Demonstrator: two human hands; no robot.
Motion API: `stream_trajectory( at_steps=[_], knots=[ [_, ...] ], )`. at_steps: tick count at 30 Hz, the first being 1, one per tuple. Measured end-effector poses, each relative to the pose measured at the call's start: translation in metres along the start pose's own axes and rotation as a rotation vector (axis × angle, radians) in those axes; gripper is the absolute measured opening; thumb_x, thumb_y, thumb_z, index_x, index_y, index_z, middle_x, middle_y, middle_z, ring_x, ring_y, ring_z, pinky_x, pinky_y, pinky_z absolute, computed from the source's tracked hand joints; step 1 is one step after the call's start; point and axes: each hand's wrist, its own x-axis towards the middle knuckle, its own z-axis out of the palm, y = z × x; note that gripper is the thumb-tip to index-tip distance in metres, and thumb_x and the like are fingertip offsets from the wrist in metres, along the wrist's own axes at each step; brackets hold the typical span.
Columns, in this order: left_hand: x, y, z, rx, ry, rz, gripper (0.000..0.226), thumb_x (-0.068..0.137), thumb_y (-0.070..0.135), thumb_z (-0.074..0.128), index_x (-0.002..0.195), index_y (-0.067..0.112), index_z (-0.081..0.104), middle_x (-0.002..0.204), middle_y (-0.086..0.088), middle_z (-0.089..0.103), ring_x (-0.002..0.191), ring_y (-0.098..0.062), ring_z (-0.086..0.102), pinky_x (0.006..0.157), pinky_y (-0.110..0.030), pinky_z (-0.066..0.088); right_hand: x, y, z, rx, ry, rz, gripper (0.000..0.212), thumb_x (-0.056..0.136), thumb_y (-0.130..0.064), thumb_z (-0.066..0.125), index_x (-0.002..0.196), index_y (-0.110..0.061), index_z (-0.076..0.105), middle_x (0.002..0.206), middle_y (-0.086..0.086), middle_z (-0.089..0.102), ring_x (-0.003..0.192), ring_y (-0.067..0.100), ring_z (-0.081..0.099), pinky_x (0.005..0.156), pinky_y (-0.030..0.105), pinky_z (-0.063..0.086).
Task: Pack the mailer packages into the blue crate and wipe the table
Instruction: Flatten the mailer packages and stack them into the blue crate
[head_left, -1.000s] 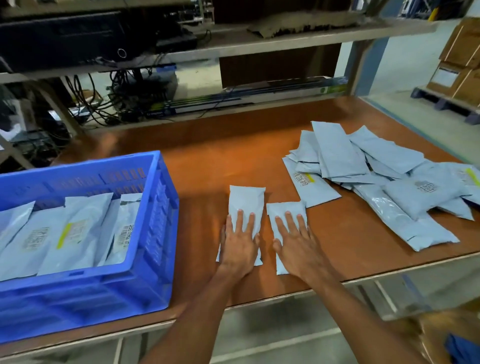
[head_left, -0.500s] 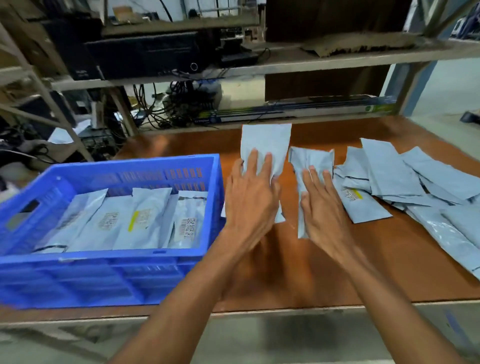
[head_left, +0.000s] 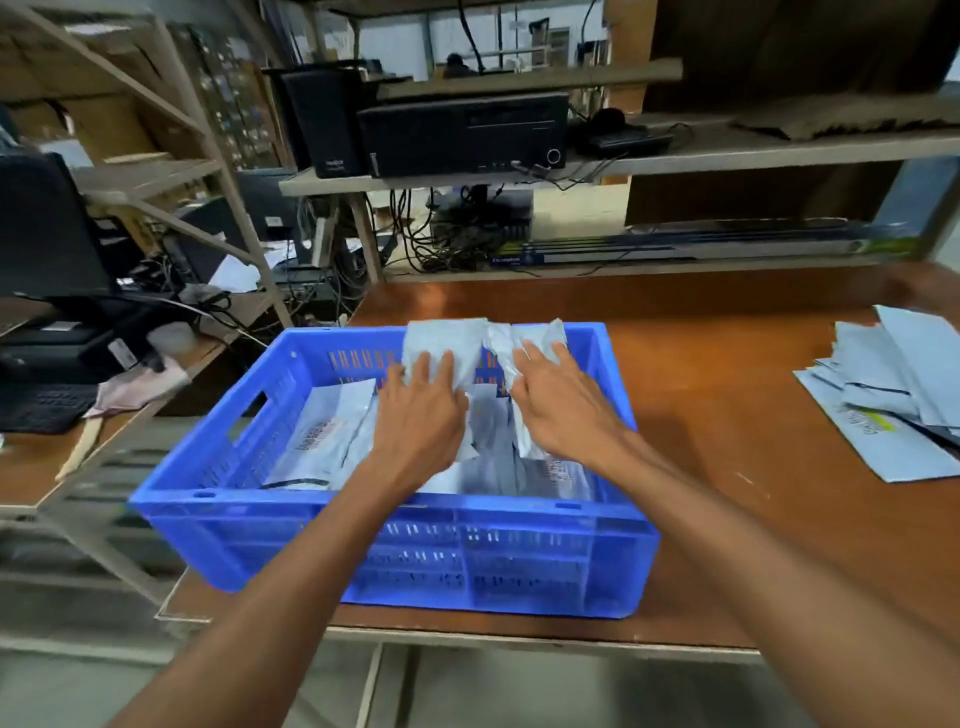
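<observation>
The blue crate (head_left: 519, 556) stands on the brown table (head_left: 727, 405) in front of me, with several grey mailer packages (head_left: 327, 431) lying inside. Both my hands hover over the crate. My left hand (head_left: 421, 410) holds one grey mailer (head_left: 447, 340) with the fingers spread on top. Beside it, my right hand (head_left: 561, 405) holds a second, crumpled mailer (head_left: 527, 340) the same way. The thumbs are hidden under the mailers. A pile of loose mailers (head_left: 904, 384) lies at the table's right edge.
A shelf with a black computer case (head_left: 462, 132) and tangled cables (head_left: 457, 234) runs behind the table. At the left stands a lower desk with a keyboard (head_left: 41, 405), a pale cloth (head_left: 135, 387) and a wooden stick (head_left: 78, 447).
Both hands lifted a mailer each off the table and carried them left, from beside the crate to above it. The view turned left with them.
</observation>
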Motion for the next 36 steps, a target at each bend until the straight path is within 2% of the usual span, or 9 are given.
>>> stream_trajectory(
  at_steps=[3, 6, 9, 14, 16, 19, 24, 28, 36],
  knots=[
    [0.013, 0.017, 0.017, -0.140, -0.191, -0.008, 0.072, 0.097, 0.057, -0.001, 0.156, 0.020, 0.018, 0.162, -0.016, 0.009, 0.145, -0.047, 0.014, 0.113, -0.060, 0.023, 0.010, 0.006, 0.023, -0.078, -0.183, 0.124, 0.045, 0.101, -0.031, 0.029, 0.141, -0.010, 0.036, 0.155, 0.003, 0.028, 0.145, 0.039, 0.017, 0.101, 0.058, 0.036],
    [0.025, 0.025, 0.035, -0.168, -0.539, 0.015, 0.059, 0.103, 0.050, 0.013, 0.158, 0.030, 0.005, 0.164, -0.005, -0.014, 0.148, -0.042, -0.017, 0.118, -0.062, -0.001, 0.013, 0.021, 0.053, -0.144, -0.589, 0.255, 0.062, 0.102, -0.041, 0.026, 0.157, -0.022, 0.004, 0.165, 0.000, -0.007, 0.149, 0.039, -0.011, 0.118, 0.060, 0.012],
    [0.031, 0.016, 0.051, -0.100, -0.684, -0.025, 0.065, 0.099, 0.057, 0.012, 0.157, 0.031, -0.005, 0.161, -0.009, -0.026, 0.146, -0.041, -0.023, 0.119, -0.060, -0.005, 0.017, 0.036, 0.072, -0.190, -0.780, 0.280, 0.067, 0.102, -0.047, 0.026, 0.155, -0.028, -0.011, 0.163, 0.003, -0.019, 0.149, 0.040, -0.009, 0.120, 0.056, 0.012],
    [0.031, 0.016, 0.051, -0.025, -0.688, 0.008, 0.069, 0.099, 0.059, 0.019, 0.155, 0.034, -0.012, 0.161, -0.011, -0.025, 0.147, -0.043, -0.018, 0.119, -0.060, 0.003, 0.017, 0.032, 0.070, -0.220, -0.779, 0.272, 0.066, 0.102, -0.046, 0.027, 0.156, -0.028, -0.007, 0.164, 0.004, -0.015, 0.149, 0.041, -0.006, 0.119, 0.056, 0.013],
    [0.030, 0.021, 0.043, -0.047, -0.652, -0.020, 0.070, 0.098, 0.061, 0.022, 0.156, 0.035, -0.008, 0.163, -0.010, -0.020, 0.149, -0.043, -0.012, 0.118, -0.061, 0.007, 0.014, 0.027, 0.059, -0.224, -0.719, 0.237, 0.062, 0.102, -0.041, 0.032, 0.157, -0.021, 0.011, 0.164, 0.011, 0.006, 0.148, 0.042, 0.008, 0.116, 0.055, 0.024],
    [0.030, 0.036, 0.016, -0.113, -0.462, -0.048, 0.071, 0.098, 0.063, 0.025, 0.157, 0.030, 0.003, 0.165, -0.009, -0.007, 0.150, -0.040, 0.000, 0.115, -0.058, 0.014, 0.013, 0.027, 0.028, -0.062, -0.271, 0.111, 0.042, 0.091, -0.023, 0.046, 0.132, -0.014, 0.053, 0.137, 0.013, 0.052, 0.126, 0.038, 0.049, 0.099, 0.045, 0.046],
    [0.057, 0.109, -0.022, -0.214, -0.086, 0.134, 0.061, 0.099, 0.054, 0.037, 0.148, 0.019, 0.031, 0.150, -0.017, 0.034, 0.132, -0.043, 0.034, 0.106, -0.054, 0.036, -0.004, 0.093, -0.055, 0.070, 0.261, 0.112, 0.041, 0.085, -0.020, 0.051, 0.125, -0.015, 0.060, 0.128, 0.010, 0.064, 0.117, 0.031, 0.059, 0.098, 0.044, 0.048],
    [0.072, 0.222, -0.032, -0.316, -0.006, 0.358, 0.058, 0.096, 0.052, 0.045, 0.142, 0.018, 0.041, 0.140, -0.017, 0.046, 0.127, -0.042, 0.042, 0.102, -0.053, 0.041, -0.059, 0.211, -0.091, 0.045, 0.300, 0.393, 0.040, 0.088, -0.019, 0.056, 0.128, -0.018, 0.061, 0.127, 0.008, 0.065, 0.116, 0.029, 0.059, 0.097, 0.035, 0.046],
    [0.078, 0.470, 0.029, -0.431, -0.323, 0.504, 0.059, 0.097, 0.047, 0.046, 0.145, 0.014, 0.038, 0.143, -0.018, 0.043, 0.131, -0.040, 0.043, 0.106, -0.051, 0.038, -0.198, 0.427, -0.075, 0.120, 0.117, 0.786, 0.046, 0.084, -0.035, 0.049, 0.124, -0.019, 0.063, 0.122, 0.013, 0.065, 0.113, 0.035, 0.060, 0.092, 0.040, 0.048]
  ],
)
